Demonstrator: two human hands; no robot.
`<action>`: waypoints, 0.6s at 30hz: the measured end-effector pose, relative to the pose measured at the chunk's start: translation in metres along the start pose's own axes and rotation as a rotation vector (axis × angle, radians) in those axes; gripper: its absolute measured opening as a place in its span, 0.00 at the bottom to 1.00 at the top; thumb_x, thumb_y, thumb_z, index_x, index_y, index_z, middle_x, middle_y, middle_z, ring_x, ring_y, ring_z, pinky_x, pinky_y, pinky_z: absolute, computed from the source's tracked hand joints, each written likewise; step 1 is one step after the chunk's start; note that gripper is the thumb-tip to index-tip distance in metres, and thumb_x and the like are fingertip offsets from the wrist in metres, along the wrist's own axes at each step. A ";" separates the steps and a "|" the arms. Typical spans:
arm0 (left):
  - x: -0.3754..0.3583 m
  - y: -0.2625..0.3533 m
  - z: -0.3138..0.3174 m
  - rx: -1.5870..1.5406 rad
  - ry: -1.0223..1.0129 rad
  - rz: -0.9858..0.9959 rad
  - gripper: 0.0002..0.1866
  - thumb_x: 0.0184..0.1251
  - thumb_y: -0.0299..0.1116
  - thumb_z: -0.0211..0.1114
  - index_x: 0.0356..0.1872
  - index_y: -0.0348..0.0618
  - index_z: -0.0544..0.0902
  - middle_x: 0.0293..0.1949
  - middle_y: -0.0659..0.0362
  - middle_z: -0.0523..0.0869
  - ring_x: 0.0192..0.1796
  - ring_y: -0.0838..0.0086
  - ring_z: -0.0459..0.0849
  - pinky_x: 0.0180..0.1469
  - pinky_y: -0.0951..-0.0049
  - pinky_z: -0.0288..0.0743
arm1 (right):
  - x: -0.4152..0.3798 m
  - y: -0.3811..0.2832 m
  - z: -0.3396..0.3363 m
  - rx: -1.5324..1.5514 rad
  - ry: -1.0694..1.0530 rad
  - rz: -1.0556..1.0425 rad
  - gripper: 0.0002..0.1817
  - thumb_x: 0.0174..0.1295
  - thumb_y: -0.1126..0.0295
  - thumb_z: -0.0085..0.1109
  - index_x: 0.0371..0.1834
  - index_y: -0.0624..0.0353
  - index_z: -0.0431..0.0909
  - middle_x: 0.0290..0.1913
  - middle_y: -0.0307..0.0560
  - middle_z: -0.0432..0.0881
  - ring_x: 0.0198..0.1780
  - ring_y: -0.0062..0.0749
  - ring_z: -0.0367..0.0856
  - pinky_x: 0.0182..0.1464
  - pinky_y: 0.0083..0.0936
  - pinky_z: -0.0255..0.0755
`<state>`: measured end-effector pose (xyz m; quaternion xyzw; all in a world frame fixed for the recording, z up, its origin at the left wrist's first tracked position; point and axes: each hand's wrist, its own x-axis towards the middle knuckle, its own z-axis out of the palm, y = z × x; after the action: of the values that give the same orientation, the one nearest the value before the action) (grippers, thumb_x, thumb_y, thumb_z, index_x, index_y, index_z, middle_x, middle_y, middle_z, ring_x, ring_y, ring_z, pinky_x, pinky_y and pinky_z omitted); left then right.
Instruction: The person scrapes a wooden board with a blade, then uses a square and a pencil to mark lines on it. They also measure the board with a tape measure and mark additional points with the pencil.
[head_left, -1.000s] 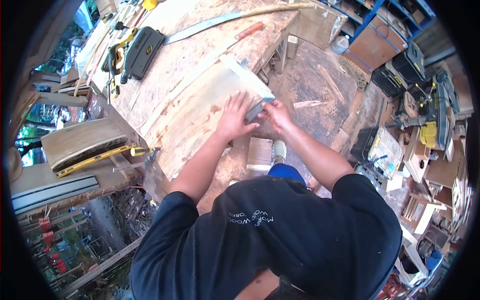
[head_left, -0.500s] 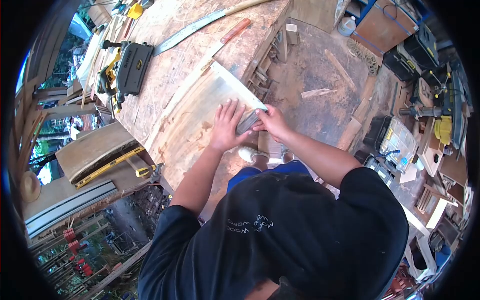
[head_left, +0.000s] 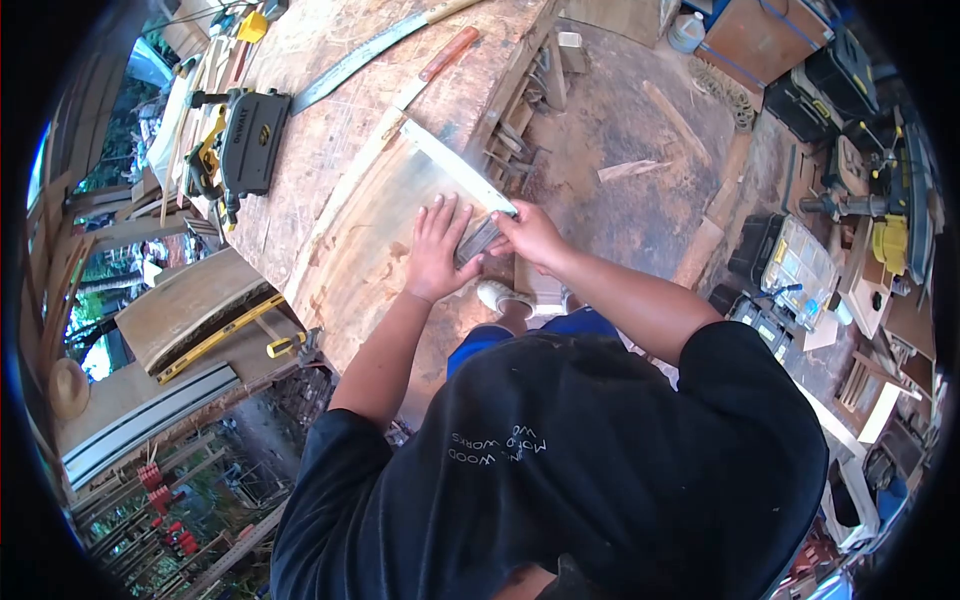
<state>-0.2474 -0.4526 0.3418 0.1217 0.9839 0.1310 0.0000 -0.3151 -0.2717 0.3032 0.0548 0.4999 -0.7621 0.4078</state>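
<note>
A wood slab [head_left: 370,220] with brown grain and a rough long edge lies on the workbench. My left hand [head_left: 434,258] rests flat on it, fingers stretched, its thumb at the end of a grey flat bar [head_left: 478,240]. Along the slab's end runs a pale straight-edged strip [head_left: 455,163], teal-tinted near its right end. Closed at that end, my right hand [head_left: 526,237] has its thumb on the strip and its lower fingers beside the grey bar. A knife [head_left: 448,55] with a wooden handle lies just beyond the slab's far corner.
A long curved blade [head_left: 365,62] lies farther back on the bench [head_left: 290,160]. Left of it stands a DEWALT power tool [head_left: 250,140]. A yellow level [head_left: 220,338] leans along another slab at left. Wood scraps [head_left: 635,170] lie on the floor; tool cases [head_left: 795,265] are at right.
The whole view has shifted slightly, with the bench things moving left and a little up in the picture. Both hands keep nearly the same places on the slab and strip.
</note>
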 end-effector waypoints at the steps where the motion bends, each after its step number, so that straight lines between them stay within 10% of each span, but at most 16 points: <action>1: 0.000 0.000 0.000 0.001 -0.001 0.006 0.41 0.51 0.48 0.66 0.69 0.48 0.67 0.71 0.46 0.61 0.75 0.50 0.55 0.74 0.45 0.43 | 0.000 -0.001 0.000 -0.031 -0.001 -0.005 0.15 0.71 0.70 0.49 0.55 0.68 0.71 0.40 0.51 0.82 0.33 0.30 0.86 0.32 0.20 0.83; 18: 0.001 0.001 0.000 0.018 -0.012 0.014 0.42 0.48 0.47 0.67 0.69 0.48 0.66 0.71 0.45 0.61 0.74 0.49 0.55 0.74 0.47 0.44 | 0.002 0.004 0.001 -0.018 -0.006 -0.017 0.14 0.72 0.70 0.49 0.54 0.68 0.71 0.39 0.52 0.83 0.33 0.32 0.86 0.33 0.20 0.83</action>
<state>-0.2479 -0.4515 0.3424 0.1294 0.9841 0.1216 0.0037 -0.3133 -0.2741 0.3005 0.0447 0.5059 -0.7611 0.4034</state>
